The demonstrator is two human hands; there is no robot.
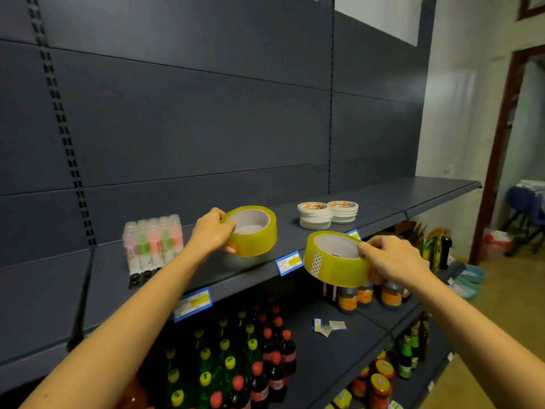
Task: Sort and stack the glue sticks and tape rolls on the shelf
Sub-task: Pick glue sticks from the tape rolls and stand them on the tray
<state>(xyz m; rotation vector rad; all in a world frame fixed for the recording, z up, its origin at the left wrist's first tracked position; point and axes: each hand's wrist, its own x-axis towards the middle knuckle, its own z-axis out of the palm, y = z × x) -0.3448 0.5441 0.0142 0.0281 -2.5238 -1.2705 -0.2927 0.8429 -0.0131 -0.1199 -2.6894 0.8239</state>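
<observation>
Illegible blue-yellow price tag

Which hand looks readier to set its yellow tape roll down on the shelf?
Left hand: its yellow tape roll is already over the dark shelf. The right hand's roll hangs past the front edge.

The price tags on the shelf edge are too blurred to read. The right hand hides part of its tape roll, and the bottom edge cuts off the front bottles.

wall: pale | floor: tan | doorframe: dark wood | chair: blue
</observation>
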